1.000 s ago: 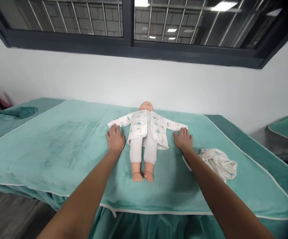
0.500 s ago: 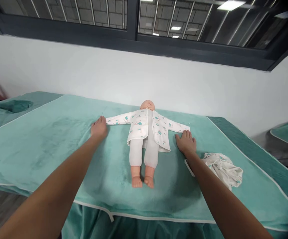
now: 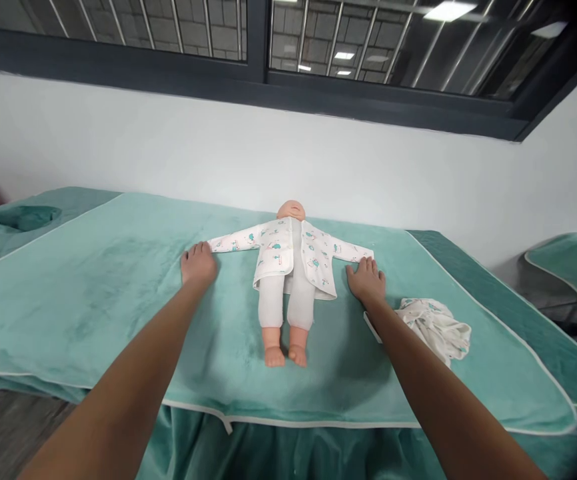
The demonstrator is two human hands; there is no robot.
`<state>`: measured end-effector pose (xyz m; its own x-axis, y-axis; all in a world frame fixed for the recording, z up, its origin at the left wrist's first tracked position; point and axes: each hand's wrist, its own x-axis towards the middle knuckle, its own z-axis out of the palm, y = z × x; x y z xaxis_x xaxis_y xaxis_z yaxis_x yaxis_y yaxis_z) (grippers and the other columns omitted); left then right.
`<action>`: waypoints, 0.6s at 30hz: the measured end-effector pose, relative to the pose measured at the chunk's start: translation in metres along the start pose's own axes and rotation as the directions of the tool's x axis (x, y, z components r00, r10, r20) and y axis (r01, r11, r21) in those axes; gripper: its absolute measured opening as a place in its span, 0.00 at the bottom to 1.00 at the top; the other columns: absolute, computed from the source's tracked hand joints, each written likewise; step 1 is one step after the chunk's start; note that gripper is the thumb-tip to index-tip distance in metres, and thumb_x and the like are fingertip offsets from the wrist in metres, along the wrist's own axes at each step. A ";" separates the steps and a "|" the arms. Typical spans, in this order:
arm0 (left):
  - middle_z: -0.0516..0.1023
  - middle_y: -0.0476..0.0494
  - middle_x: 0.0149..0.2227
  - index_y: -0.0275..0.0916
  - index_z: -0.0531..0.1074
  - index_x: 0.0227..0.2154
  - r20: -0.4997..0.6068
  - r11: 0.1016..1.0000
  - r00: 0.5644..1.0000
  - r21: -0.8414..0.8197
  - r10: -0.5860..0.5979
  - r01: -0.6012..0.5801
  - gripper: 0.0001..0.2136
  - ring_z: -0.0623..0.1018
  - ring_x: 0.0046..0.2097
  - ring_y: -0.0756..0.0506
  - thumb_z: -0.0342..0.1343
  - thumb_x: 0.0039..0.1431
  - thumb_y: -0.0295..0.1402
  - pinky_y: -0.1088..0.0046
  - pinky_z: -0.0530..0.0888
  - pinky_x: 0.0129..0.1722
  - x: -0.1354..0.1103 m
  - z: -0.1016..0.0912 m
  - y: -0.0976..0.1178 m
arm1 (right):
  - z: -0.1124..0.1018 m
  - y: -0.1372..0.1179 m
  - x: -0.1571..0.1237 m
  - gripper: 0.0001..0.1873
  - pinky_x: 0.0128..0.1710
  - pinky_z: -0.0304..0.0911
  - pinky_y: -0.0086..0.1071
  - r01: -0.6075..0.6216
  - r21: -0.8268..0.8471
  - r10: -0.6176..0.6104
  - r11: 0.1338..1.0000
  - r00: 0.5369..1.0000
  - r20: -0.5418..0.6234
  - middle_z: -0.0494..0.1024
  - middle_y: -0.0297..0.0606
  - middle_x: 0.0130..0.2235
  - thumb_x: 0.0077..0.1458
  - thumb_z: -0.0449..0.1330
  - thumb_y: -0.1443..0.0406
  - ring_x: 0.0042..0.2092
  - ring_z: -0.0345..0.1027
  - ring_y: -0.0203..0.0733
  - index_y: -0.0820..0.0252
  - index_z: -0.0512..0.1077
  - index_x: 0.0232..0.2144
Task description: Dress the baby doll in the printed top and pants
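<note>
A baby doll (image 3: 272, 337) lies face up on a green cloth with its feet toward me. Over white clothing it wears an unfastened white baby jacket (image 3: 274, 251) with a small green print, and both sleeves stretch out sideways. At the end of the sleeve on the left, my left hand (image 3: 198, 264) has its fingers closed on the cuff; its thumb is hidden. My right hand (image 3: 367, 279) lies at the other cuff, fingers flat and thumb apart, touching the sleeve end.
Crumpled printed white cloth (image 3: 433, 328) lies to the right, beside my right forearm. The green cloth (image 3: 103, 287) with white edging covers the bed. Behind it stand a white wall (image 3: 178, 147) and a dark-framed window (image 3: 258, 47).
The view has shifted slightly. Both hands stay at the sleeve ends, and the doll and jacket keep their pose.
</note>
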<state>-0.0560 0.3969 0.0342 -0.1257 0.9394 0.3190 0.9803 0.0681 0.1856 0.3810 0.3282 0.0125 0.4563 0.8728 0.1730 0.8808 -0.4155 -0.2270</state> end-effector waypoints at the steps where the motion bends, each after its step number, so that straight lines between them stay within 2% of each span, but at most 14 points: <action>1: 0.62 0.30 0.66 0.29 0.58 0.64 -0.002 1.000 1.000 0.004 -0.004 0.004 0.27 0.60 0.67 0.37 0.35 0.61 0.24 0.52 0.56 0.64 -0.004 -0.001 0.001 | 0.000 0.000 -0.001 0.39 0.68 0.39 0.50 -0.001 0.000 0.001 1.000 1.000 0.001 0.47 0.52 0.71 0.64 0.39 0.52 0.71 0.38 0.51 0.74 0.48 0.68; 5: 0.60 0.29 0.67 0.26 0.58 0.64 -0.009 1.000 1.000 0.018 0.008 -0.008 0.27 0.59 0.67 0.37 0.35 0.62 0.26 0.52 0.54 0.65 -0.022 -0.004 0.005 | -0.004 -0.002 -0.007 0.39 0.68 0.39 0.50 -0.002 -0.004 0.002 1.000 1.000 0.012 0.46 0.53 0.71 0.65 0.38 0.53 0.71 0.39 0.53 0.75 0.47 0.68; 11: 0.57 0.28 0.68 0.25 0.59 0.64 -0.025 0.999 1.000 0.048 0.011 -0.009 0.28 0.56 0.69 0.35 0.33 0.66 0.36 0.50 0.52 0.66 -0.046 -0.007 0.012 | -0.011 0.001 -0.030 0.39 0.68 0.37 0.50 0.045 -0.026 -0.043 0.999 0.996 0.073 0.45 0.54 0.71 0.66 0.37 0.52 0.71 0.37 0.53 0.76 0.47 0.68; 15: 0.57 0.26 0.68 0.23 0.58 0.63 -0.064 0.996 0.998 0.089 0.023 -0.018 0.29 0.56 0.69 0.33 0.34 0.66 0.36 0.48 0.52 0.65 -0.060 -0.007 0.016 | -0.016 0.004 -0.053 0.37 0.68 0.37 0.51 0.150 -0.044 -0.144 0.988 0.983 0.112 0.45 0.54 0.71 0.67 0.38 0.52 0.72 0.36 0.53 0.73 0.49 0.68; 18: 0.57 0.25 0.67 0.23 0.58 0.63 -0.092 0.993 0.995 0.112 0.044 -0.034 0.29 0.56 0.69 0.32 0.34 0.66 0.37 0.47 0.52 0.65 -0.070 -0.007 0.018 | -0.023 0.008 -0.070 0.37 0.68 0.36 0.51 0.257 -0.039 -0.247 0.966 0.955 0.164 0.44 0.53 0.71 0.67 0.39 0.51 0.72 0.35 0.52 0.71 0.48 0.68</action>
<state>-0.0307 0.3304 0.0221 -0.0955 0.9065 0.4112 0.9949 0.0734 0.0692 0.3589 0.2578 0.0203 0.1970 0.9783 0.0638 0.9728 -0.1870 -0.1369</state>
